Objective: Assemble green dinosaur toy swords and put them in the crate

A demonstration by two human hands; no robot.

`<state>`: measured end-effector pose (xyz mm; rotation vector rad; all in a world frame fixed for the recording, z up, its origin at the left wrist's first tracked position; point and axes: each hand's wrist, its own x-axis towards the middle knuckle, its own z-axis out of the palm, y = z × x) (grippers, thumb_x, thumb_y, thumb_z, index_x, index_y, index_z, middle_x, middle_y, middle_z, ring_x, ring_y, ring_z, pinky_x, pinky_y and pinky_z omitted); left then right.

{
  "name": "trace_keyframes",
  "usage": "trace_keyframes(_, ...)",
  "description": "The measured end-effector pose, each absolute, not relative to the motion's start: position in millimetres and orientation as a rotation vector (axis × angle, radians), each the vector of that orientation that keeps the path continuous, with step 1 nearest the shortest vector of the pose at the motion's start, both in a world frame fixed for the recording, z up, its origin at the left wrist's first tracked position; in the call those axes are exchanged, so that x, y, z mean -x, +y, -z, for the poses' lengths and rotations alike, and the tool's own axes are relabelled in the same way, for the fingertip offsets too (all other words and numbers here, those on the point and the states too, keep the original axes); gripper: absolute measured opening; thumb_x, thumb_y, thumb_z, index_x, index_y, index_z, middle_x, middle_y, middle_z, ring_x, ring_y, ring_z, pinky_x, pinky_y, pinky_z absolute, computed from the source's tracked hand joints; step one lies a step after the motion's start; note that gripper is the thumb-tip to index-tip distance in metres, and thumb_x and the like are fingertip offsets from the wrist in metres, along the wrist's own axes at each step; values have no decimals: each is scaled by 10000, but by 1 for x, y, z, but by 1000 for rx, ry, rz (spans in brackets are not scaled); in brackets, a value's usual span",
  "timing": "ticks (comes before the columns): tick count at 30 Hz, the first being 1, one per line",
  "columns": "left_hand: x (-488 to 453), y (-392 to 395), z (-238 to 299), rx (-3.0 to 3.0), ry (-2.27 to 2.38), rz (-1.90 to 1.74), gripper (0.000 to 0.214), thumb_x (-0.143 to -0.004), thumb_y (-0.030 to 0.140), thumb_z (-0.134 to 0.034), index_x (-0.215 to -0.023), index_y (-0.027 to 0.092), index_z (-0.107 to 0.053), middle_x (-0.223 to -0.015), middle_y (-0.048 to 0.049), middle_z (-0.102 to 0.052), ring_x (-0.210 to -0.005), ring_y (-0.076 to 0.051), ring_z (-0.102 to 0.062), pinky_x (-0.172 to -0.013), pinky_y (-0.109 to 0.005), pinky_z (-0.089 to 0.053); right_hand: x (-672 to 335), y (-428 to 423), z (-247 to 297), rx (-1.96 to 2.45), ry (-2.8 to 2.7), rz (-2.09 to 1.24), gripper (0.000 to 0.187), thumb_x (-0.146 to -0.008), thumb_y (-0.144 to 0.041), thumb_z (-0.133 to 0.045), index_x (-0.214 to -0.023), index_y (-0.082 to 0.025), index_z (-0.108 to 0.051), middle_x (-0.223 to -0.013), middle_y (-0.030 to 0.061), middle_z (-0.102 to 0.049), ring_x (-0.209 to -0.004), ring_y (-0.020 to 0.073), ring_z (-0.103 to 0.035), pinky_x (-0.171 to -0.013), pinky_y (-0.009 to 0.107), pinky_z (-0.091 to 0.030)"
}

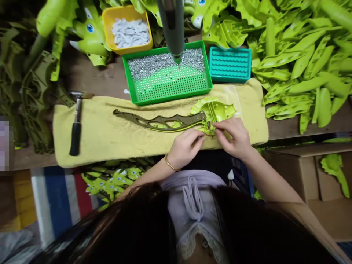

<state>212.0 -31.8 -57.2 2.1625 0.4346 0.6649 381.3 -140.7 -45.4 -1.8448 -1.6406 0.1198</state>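
Note:
A lime-green plastic toy shell (220,110) lies open side up on the yellow cloth. A dark olive curved bow-shaped strip (162,121) runs left from it, its right end set into the shell. A small dark part (209,125) sits in the shell's lower compartment. My left hand (183,147) is at the shell's lower left edge, thumb and fingertips pinched together; what lies between them is too small to make out. My right hand (233,137) is at the shell's lower right, index fingertip touching the compartment and thumb bent below, the two slightly apart.
A screwdriver (172,29) hangs point down over a green basket (167,98) of screws. Beside it are a teal tray (230,64) and a yellow bin (107,22) of white pieces. A hammer (76,124) lies left. Green parts (310,69) pile right; olive strips (35,99) pile left.

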Motion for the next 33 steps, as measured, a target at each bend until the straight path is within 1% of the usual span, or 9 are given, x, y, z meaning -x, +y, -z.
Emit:
trace_keyframes(7, -225, -31, 55, -1924, 520, -734, 241, -882, 181, -590, -1122, 187, -577, -997, -57, -653, -850, -134, -636, -770, -278, -547, -367, -134, 55, 2033, -1361, -445, 176, -887, -307, -560, -970, -181, -650, -821, 55, -713, -706, 166, -647, -643, 308, -490)
trace_keyframes(11, -226, -49, 67, -1887, 694, -687, 228, -826, 253, -689, -1005, 181, -568, -888, -26, -634, -701, -102, -600, -616, -226, -523, -369, -120, 56, 1870, -894, -785, 113, -816, -299, -629, -850, -192, -617, -715, -3, -683, -618, 122, -637, -563, 248, -499)
trace_keyframes(14, -229, -53, 74, -1740, 685, -614, 127, -853, 236, -655, -952, 173, -606, -875, -25, -673, -731, -105, -643, -646, -217, -547, -375, -120, 53, 1779, -787, -909, 139, -800, -315, -643, -855, -195, -596, -686, -13, -672, -602, 123, -639, -539, 246, -501)
trace_keyframes(17, -230, -47, 74, -1664, 702, -626, 84, -874, 239, -624, -923, 176, -651, -895, -38, -696, -782, -126, -668, -686, -240, -564, -381, -125, 46, 1868, -939, -678, 205, -828, -357, -628, -960, -203, -601, -772, 22, -697, -670, 155, -652, -606, 303, -535)
trace_keyframes(19, -230, -42, 72, -1629, 722, -618, 96, -862, 249, -632, -912, 175, -666, -875, -36, -698, -739, -121, -660, -655, -238, -555, -384, -128, 41, 1901, -1217, -430, 295, -848, -362, -607, -1104, -216, -598, -1038, 84, -712, -936, 219, -672, -816, 402, -552)
trace_keyframes(22, -234, -36, 68, -1467, 802, -586, 94, -821, 261, -655, -848, 171, -657, -770, -11, -682, -591, -89, -604, -556, -214, -513, -383, -127, 44, 1870, -1626, -358, 413, -879, -352, -565, -1280, -257, -541, -1288, 80, -639, -1235, 270, -558, -1125, 545, -353)
trace_keyframes(26, -240, -32, 66, -1258, 900, -554, 157, -747, 297, -721, -751, 171, -626, -650, 12, -637, -476, -70, -525, -451, -203, -441, -379, -118, 63, 1941, -1647, -301, 256, -914, -391, -539, -1128, -300, -645, -1017, 27, -726, -1055, 254, -627, -1194, 607, -153)
trace_keyframes(30, -238, -30, 65, -1344, 915, -572, 175, -796, 334, -684, -758, 175, -619, -624, 6, -621, -478, -95, -534, -437, -231, -442, -381, -114, 75, 1908, -1623, -148, 167, -908, -405, -563, -931, -333, -711, -839, -11, -713, -930, 217, -609, -1134, 550, -261)
trace_keyframes(33, -231, -25, 68, -1841, 811, -752, 107, -842, 278, -641, -846, 172, -646, -870, -66, -705, -817, -184, -671, -750, -354, -571, -384, -117, 73, 1894, -1625, -85, 163, -912, -370, -570, -925, -324, -726, -842, -12, -704, -905, 190, -586, -1039, 470, -363)
